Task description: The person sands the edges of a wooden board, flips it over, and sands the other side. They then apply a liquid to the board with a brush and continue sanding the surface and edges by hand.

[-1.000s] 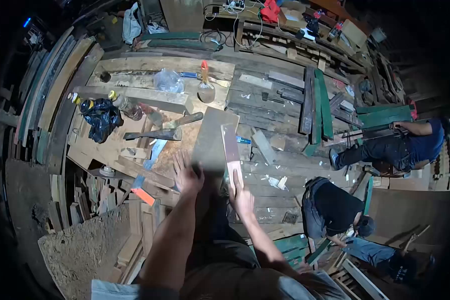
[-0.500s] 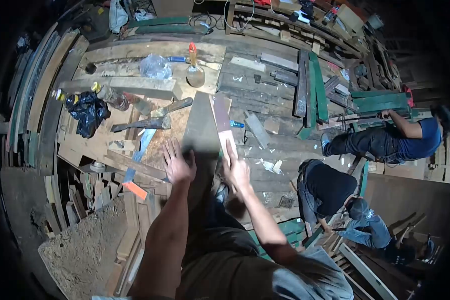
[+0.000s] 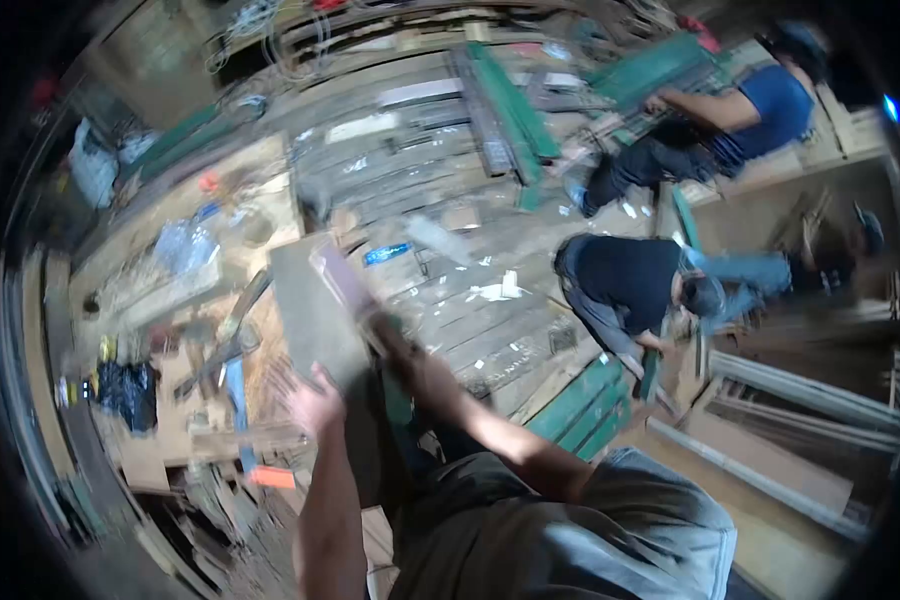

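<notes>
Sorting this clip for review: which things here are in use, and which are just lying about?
In use: plank, narrow board, left hand, right hand.
Lying about: black bag, blue packet, green boards, clear bag.

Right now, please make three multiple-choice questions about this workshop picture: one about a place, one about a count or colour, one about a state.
1. Where is the black bag?
A. at the left, on the work surface
B. beside the kneeling person
C. on the wearer's lap

2. How many other people show at the right?
A. one
B. two
C. four

3. What is the right hand doing?
A. hanging free
B. gripping the narrow board
C. holding a bottle

Answers:
1 A, the bag lies far left among the tools.
2 B, one in a blue shirt, one in a black shirt.
3 B, the fingers close on the board's near end; the left hand is spread at the wide plank.
</notes>
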The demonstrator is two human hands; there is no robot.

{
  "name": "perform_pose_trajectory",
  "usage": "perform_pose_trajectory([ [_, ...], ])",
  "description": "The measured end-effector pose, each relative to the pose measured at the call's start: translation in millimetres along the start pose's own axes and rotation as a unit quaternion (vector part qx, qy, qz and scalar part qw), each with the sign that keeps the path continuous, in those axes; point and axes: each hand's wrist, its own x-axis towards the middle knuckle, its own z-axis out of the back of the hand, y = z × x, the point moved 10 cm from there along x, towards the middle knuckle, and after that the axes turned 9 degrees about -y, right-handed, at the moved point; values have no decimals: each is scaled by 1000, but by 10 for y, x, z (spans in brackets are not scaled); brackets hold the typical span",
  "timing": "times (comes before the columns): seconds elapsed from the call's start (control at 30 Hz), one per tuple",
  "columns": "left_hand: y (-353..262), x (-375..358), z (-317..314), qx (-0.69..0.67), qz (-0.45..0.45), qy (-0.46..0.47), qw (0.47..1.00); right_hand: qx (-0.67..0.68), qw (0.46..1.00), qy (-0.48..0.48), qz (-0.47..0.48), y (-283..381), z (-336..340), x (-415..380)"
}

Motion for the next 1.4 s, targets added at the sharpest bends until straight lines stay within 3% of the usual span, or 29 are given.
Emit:
perform_pose_trajectory([
  [0.03, 14, -30, 98, -1, 30, 37, 999, 207, 970, 18, -126, -27, 316, -32],
  [0.1, 54, -40, 84, 41, 5, 13, 999, 247, 962, -43, -110, 48, 550, 133],
  [0.2, 88, -28, 25, 37, 11, -3, 999, 241, 946, 93, -196, -137, 597, 852],
  [0.23, 130, -94, -36, 36, 9, 12, 999, 248, 942, 91, -206, -185, 551, 1026],
  [0.3, 178, -28, -136, 30, -8, 27, 999, 197, 938, 195, -208, -178, 127, 912],
  [0.33, 145, -8, -138, 38, -4, 16, 999, 220, 954, 59, -194, -129, 487, 899],
  [0.4, 89, -38, -17, 64, 10, 16, 998, 198, 951, 143, -191, -76, 360, 703],
  [0.43, 55, -39, 35, 82, 20, 21, 996, 234, 935, 60, -260, -119, 797, 752],
  [0.57, 83, -35, -33, 88, 26, 13, 996, 259, 899, 131, -328, -223, 654, 767],
  [0.6, 97, -40, -30, 94, 28, 17, 995, 243, 908, 158, -303, -211, 558, 818],
  [0.63, 102, -40, -33, 99, 28, 20, 994, 265, 915, 70, -296, -225, 620, 898],
  [0.77, 75, -40, -1, 98, 27, 25, 994, 284, 914, 52, -286, -267, 316, 939],
  [0.87, 84, -72, 4, 86, 30, 27, 995, 318, 887, 158, -295, -177, 76, 892],
  [1.0, -23, -32, -47, 71, 10, 38, 997, 275, 912, 169, -253, -15, 582, 940],
  [1.03, 28, -35, -86, 68, 12, 39, 997, 266, 897, 146, -320, -80, 313, 819],
  [1.07, 4, -56, 40, 42, 39, 26, 998, 243, 907, 191, -287, -40, 241, 841],
  [1.13, -8, -66, 27, 26, 11, 48, 998, 158, 967, 161, -119, 81, -56, 787],
  [1.17, 14, -63, 111, -26, 45, 13, 999, 207, 948, 219, -103, 225, 190, 902],
  [1.2, 94, -73, 1, -25, 40, 13, 999, 251, 925, 187, -217, 235, 509, 1065],
  [1.3, -21, -63, 181, -47, 25, 11, 999, 185, 905, 251, -288, 86, 180, 881],
  [1.4, -19, -49, 228, -67, 8, -42, 997, 181, 917, 220, -279, 176, 232, 1020],
])
